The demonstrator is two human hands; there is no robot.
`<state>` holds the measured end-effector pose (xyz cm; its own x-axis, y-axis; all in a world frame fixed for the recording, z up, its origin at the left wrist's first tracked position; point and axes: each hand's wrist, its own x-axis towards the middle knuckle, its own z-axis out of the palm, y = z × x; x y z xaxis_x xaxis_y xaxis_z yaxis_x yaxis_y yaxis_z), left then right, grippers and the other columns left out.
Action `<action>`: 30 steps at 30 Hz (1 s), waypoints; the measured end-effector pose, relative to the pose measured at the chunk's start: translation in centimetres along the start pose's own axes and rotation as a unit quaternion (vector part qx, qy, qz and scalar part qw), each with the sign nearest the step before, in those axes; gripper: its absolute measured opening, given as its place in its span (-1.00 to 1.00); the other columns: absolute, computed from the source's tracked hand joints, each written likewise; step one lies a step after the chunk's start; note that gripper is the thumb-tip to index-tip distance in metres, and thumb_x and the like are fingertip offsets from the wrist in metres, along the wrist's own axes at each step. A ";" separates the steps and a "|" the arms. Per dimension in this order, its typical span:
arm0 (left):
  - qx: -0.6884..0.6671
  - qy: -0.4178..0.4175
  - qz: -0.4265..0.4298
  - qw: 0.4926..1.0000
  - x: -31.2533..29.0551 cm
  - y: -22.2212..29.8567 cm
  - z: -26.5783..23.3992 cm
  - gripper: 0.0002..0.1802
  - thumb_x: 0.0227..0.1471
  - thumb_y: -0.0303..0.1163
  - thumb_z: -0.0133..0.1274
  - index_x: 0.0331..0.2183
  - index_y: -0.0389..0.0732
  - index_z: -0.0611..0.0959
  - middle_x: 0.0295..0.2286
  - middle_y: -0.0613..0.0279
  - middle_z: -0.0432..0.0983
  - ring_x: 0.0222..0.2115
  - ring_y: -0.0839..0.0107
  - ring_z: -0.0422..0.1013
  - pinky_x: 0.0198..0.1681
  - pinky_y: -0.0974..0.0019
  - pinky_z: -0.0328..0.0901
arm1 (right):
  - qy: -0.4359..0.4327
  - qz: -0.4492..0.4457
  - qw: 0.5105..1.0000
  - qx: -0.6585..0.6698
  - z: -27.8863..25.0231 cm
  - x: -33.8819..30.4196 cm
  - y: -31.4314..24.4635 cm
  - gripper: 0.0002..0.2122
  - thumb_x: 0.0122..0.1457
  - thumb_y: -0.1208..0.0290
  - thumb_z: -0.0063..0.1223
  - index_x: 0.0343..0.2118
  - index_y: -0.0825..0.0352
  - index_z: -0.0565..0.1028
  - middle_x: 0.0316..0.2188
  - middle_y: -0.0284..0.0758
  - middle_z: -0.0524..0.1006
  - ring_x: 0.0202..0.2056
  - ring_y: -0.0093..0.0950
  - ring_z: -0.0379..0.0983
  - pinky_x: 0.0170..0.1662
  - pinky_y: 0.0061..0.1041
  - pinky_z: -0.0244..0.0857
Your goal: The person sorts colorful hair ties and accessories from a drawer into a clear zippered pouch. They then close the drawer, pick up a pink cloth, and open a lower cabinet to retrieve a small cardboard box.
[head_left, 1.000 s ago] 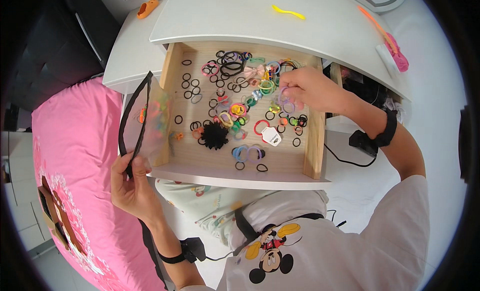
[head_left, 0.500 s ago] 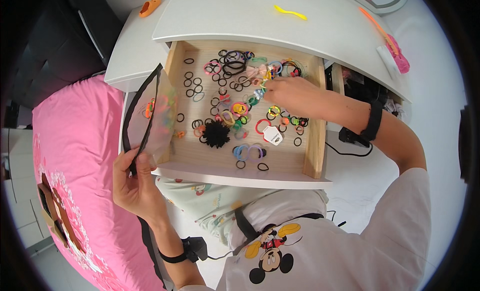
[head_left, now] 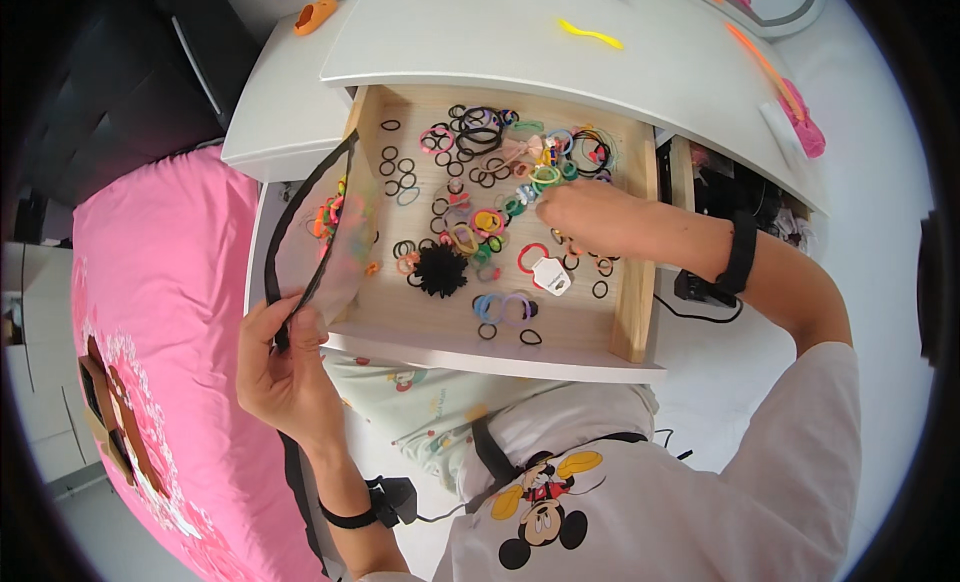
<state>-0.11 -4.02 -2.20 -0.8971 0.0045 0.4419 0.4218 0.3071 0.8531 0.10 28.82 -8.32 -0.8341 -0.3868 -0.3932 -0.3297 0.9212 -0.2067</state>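
Observation:
My left hand [head_left: 283, 365] pinches the lower corner of a translucent pouch [head_left: 345, 272] with a black zip edge, holding it upright at the drawer's left side. Bright orange, green and yellow hair ties [head_left: 328, 218] show inside it. Over the middle right of the open wooden drawer [head_left: 570, 334], my right hand [head_left: 590, 217] reaches down with curled fingers. Its fingertips are hidden, beside a green hair tie [head_left: 545, 174] and a blue-white one [head_left: 526, 194]. Around it lie many small black elastics, a black pompom hair tie [head_left: 440, 270] and a red elastic with a white card [head_left: 551, 275].
On the white tabletop [head_left: 450, 42] lie a yellow stick-like item [head_left: 590, 34] and a pink-and-orange item [head_left: 800, 122]. A second drawer [head_left: 740, 182] stands partly open at right. The pink-covered bed [head_left: 160, 272] is at left. A cable [head_left: 700, 317] hangs by the drawer's right side.
My right hand has moved nearer to me from the far hair ties, its fingers lower in the drawer. My left hand keeps its grip on the pouch, whose mouth looks more bowed.

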 end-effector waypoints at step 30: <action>0.052 -0.300 0.128 0.944 -3.2 3.8 4.0 -0.75 -0.30 -0.70 0.23 -0.42 -0.29 0.66 -0.42 0.09 0.57 -0.47 0.26 0.49 -0.41 0.37 0.36 | 0.280 -0.163 0.941 0.097 -2.3 -8.4 -7.2 -0.84 -0.06 0.41 0.15 -0.39 0.28 0.47 -0.37 -0.42 0.46 -0.22 -0.43 0.35 -0.17 -0.42 0.23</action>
<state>3.86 0.98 -1.46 -0.6936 0.6195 0.3676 0.6482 0.3143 0.6936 8.41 25.50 -1.45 -0.8234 -0.5131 0.2424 -0.5660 0.7117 -0.4161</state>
